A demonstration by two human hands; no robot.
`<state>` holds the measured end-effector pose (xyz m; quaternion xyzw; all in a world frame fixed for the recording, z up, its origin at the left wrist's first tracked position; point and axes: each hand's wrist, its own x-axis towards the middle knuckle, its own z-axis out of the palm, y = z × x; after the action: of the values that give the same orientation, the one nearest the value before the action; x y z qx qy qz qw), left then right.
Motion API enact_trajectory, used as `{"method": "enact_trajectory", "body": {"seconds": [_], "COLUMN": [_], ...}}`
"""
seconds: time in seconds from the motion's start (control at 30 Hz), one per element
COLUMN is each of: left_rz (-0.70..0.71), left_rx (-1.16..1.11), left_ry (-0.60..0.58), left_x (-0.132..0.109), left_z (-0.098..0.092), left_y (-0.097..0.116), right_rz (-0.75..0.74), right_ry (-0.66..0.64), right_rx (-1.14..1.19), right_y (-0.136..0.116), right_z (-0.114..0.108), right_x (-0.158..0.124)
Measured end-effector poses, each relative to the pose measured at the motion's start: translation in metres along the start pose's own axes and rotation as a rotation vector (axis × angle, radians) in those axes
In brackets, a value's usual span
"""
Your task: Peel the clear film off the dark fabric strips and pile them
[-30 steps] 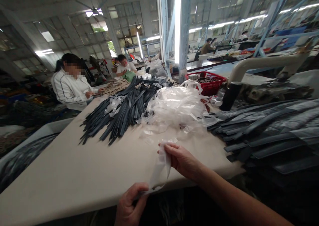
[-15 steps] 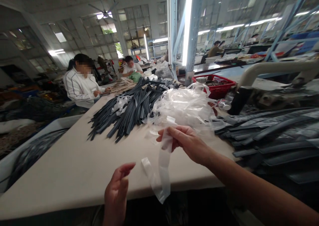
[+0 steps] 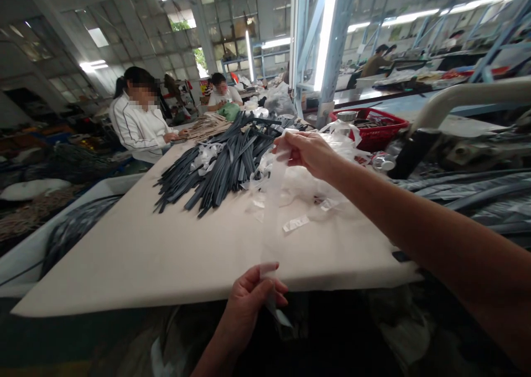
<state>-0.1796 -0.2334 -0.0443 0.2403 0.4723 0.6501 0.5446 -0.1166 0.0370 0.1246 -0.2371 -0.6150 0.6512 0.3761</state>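
A translucent plastic strip [image 3: 271, 216] is stretched between my two hands above the front of the table. My right hand [image 3: 305, 153] pinches its upper end, in front of a heap of similar clear strips [image 3: 307, 183]. Lower down, by the table's near edge, my left hand [image 3: 255, 294] is closed on the strip, and a short tail hangs below the fingers. A small printed piece of film [image 3: 296, 223] lies on the table right of the strip. Left of the clear heap is a pile of dark grey strips [image 3: 226, 169].
The pale table [image 3: 145, 255] comes to a corner at the left. Behind the heap stands a red basket [image 3: 379, 130]. A machine arm [image 3: 456, 103] and more dark strips [image 3: 493, 200] are at the right. A co-worker in a white jacket [image 3: 139, 125] handles material at the far left.
My left hand, open and apart before, has closed on the lower part of the strip. My right hand has risen and the strip, folded before, is now drawn out straight. The view has shifted.
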Motion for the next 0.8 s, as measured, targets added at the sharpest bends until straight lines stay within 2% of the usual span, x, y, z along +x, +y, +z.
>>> {"method": "enact_trajectory", "body": {"seconds": [0.13,0.27,0.53,0.67,0.73,0.8], "left_rz": [-0.013,-0.004,-0.104,-0.160,-0.207,-0.261], "left_rx": [-0.096,-0.132,-0.132,0.029,0.105,0.130], "left_ry": [0.119,0.124,0.156,0.100,0.081,0.079], "left_x": [-0.015,-0.033,-0.064,-0.071,-0.070,-0.066], "left_z": [-0.005,-0.017,-0.034,-0.041,-0.046,-0.049], "left_y": [-0.010,-0.020,-0.036,-0.040,-0.046,-0.055], "right_rz": [0.030,0.070,0.136,0.155,0.167,0.170], "right_ry": [0.035,0.045,0.038,-0.013,-0.051,-0.105], "right_rx": [-0.007,-0.001,-0.025,-0.057,-0.071,-0.075], "right_y": [0.018,0.032,0.044,0.049,0.051,0.051], "right_z": [-0.005,-0.007,0.001,0.019,0.037,0.064], "right_x": [0.016,0.025,0.037,0.039,0.040,0.039]}}
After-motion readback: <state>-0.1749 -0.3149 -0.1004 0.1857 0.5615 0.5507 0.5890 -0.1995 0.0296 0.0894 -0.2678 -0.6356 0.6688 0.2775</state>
